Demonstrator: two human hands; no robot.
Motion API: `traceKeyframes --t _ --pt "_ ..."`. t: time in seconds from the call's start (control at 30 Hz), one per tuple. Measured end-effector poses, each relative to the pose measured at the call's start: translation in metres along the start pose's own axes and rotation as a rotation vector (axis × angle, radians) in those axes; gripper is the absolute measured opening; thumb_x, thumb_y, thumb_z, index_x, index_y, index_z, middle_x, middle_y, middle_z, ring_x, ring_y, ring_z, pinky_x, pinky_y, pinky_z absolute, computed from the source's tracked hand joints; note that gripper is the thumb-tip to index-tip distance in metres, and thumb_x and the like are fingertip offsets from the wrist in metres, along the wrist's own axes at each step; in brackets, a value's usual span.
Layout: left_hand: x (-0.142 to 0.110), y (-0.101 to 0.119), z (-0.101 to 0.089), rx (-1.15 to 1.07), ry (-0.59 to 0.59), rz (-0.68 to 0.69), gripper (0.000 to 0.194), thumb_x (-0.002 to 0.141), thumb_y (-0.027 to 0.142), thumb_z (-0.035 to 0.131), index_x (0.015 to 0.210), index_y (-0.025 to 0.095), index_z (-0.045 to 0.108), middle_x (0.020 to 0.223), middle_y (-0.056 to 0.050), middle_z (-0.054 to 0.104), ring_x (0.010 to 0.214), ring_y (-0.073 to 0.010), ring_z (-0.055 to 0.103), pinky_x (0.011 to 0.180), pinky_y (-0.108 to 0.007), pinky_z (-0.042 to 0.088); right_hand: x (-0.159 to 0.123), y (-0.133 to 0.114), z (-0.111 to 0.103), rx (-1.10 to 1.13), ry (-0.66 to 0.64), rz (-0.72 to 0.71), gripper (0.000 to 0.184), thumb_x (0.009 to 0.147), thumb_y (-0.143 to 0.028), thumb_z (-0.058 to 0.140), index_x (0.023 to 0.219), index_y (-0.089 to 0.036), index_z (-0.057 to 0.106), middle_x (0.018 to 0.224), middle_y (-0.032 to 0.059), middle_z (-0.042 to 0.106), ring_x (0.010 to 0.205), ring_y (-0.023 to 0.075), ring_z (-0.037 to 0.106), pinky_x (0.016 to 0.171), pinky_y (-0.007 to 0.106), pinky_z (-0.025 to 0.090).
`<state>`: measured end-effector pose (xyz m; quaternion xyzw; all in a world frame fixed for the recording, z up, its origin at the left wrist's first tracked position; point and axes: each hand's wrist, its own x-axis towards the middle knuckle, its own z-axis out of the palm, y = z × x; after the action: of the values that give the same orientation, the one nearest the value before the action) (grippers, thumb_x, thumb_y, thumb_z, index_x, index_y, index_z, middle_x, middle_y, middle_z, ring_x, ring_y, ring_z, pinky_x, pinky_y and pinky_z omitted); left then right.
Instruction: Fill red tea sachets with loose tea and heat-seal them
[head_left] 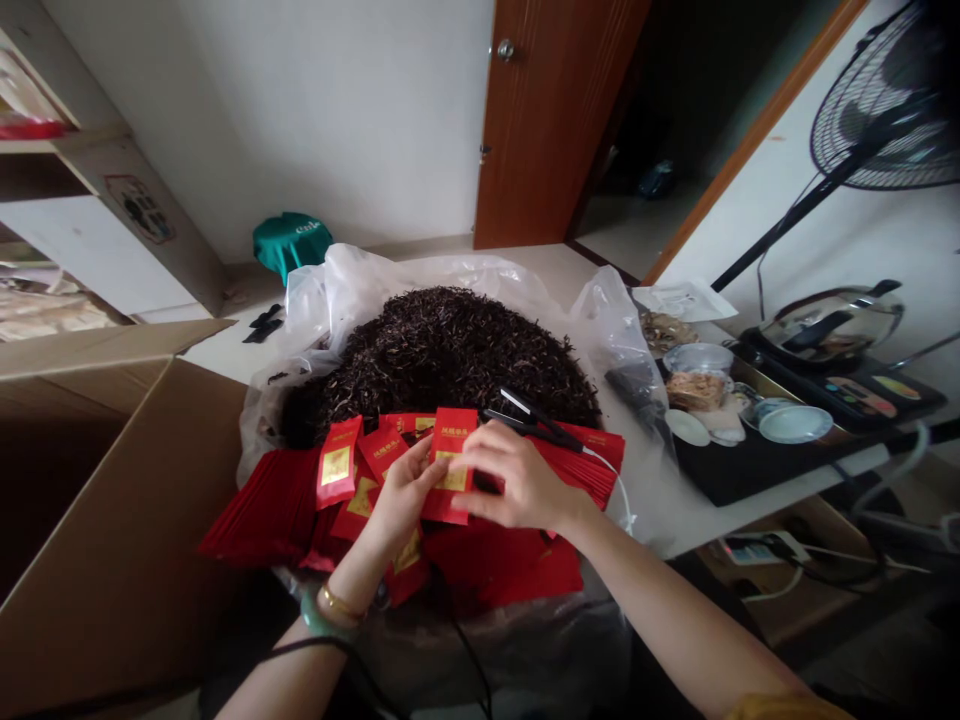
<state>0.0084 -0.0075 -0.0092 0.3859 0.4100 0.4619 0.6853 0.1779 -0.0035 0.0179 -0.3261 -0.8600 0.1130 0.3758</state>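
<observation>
My left hand (405,488) pinches a red tea packet (454,425) with gold print and holds it upright by its left edge. At the packet's right side is my right hand (514,478), its curved fingers apart and overlapping the packet's front; contact is hard to make out. Just beyond the right hand lies a black tong-like tool (540,420) with a white cable. Loose red packets (339,464) lie around my left hand. Stacked red packets (262,505) are on the left, and more red packets (510,565) lie below my hands. Behind them rises a heap of dark tea leaves (457,340).
Clear plastic sheeting (322,290) surrounds the tea heap. An open cardboard box (142,510) stands on the left. On the right, a dark tray (742,475) bears small dishes and a clear jar (697,380), beside a glass kettle (832,325). A fan (885,110) stands behind.
</observation>
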Motion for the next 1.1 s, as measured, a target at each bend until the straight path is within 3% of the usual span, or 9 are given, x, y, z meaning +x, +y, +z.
traceKeyframes --t 0.1,0.17,0.3,0.53,0.83,0.97,1.1 --pt "-0.001 -0.011 0.003 0.014 -0.014 0.007 0.056 0.068 0.039 0.075 0.115 0.014 0.061 0.097 -0.009 0.074 0.081 -0.0216 0.069 0.068 -0.027 0.054 -0.003 0.016 0.004 -0.175 0.137 0.26 0.034 0.087 -0.033 0.059 0.118 -0.019 0.06 0.106 0.0131 0.062 0.102 0.0275 0.058 0.09 0.048 0.051" --pt "-0.002 -0.018 0.006 0.04 -0.019 0.016 0.055 0.069 0.04 0.074 0.116 0.014 0.061 0.096 -0.009 0.073 0.082 -0.0213 0.069 0.069 -0.028 0.054 -0.006 0.025 0.007 -0.231 0.095 0.322 0.039 0.086 -0.031 0.06 0.123 -0.018 0.058 0.111 0.0148 0.061 0.106 0.0301 0.058 0.092 0.051 0.05" --pt "-0.002 -0.026 0.009 0.114 0.066 0.086 0.048 0.068 0.039 0.074 0.108 0.014 0.064 0.084 -0.005 0.073 0.072 -0.0166 0.066 0.064 -0.025 0.053 -0.01 0.028 0.01 -0.228 0.005 0.292 0.035 0.088 -0.025 0.056 0.122 -0.017 0.059 0.109 0.0137 0.065 0.102 0.0286 0.061 0.089 0.047 0.054" --pt "-0.003 -0.028 0.011 0.157 0.086 0.132 0.037 0.071 0.036 0.071 0.101 0.015 0.065 0.074 -0.001 0.069 0.061 -0.012 0.06 0.057 -0.021 0.049 -0.008 0.025 0.01 -0.199 0.097 0.284 0.022 0.086 -0.015 0.056 0.106 -0.018 0.063 0.102 0.0101 0.068 0.096 0.0255 0.064 0.087 0.044 0.055" --pt "-0.001 -0.036 0.01 0.194 0.11 0.141 0.038 0.073 0.037 0.07 0.104 0.015 0.064 0.076 -0.003 0.069 0.067 -0.0158 0.063 0.063 -0.025 0.051 -0.007 0.023 0.009 -0.155 0.156 0.285 0.014 0.085 -0.013 0.056 0.094 -0.02 0.065 0.095 0.0086 0.069 0.091 0.0238 0.063 0.086 0.042 0.053" --pt "-0.001 -0.041 0.009 0.212 0.079 0.135 0.039 0.074 0.038 0.068 0.106 0.015 0.062 0.079 -0.004 0.07 0.07 -0.0175 0.064 0.066 -0.027 0.052 -0.007 0.023 0.008 -0.142 0.154 0.354 0.006 0.082 -0.015 0.061 0.084 -0.02 0.062 0.083 0.0061 0.066 0.084 0.023 0.061 0.079 0.04 0.053" --pt "-0.001 -0.043 0.006 0.339 0.107 0.154 0.039 0.077 0.034 0.064 0.11 0.014 0.06 0.081 -0.004 0.068 0.07 -0.016 0.062 0.065 -0.025 0.05 -0.007 0.023 0.005 -0.164 0.101 0.444 0.015 0.074 -0.015 0.072 0.084 -0.019 0.061 0.075 0.0038 0.063 0.076 0.0213 0.059 0.071 0.036 0.052"
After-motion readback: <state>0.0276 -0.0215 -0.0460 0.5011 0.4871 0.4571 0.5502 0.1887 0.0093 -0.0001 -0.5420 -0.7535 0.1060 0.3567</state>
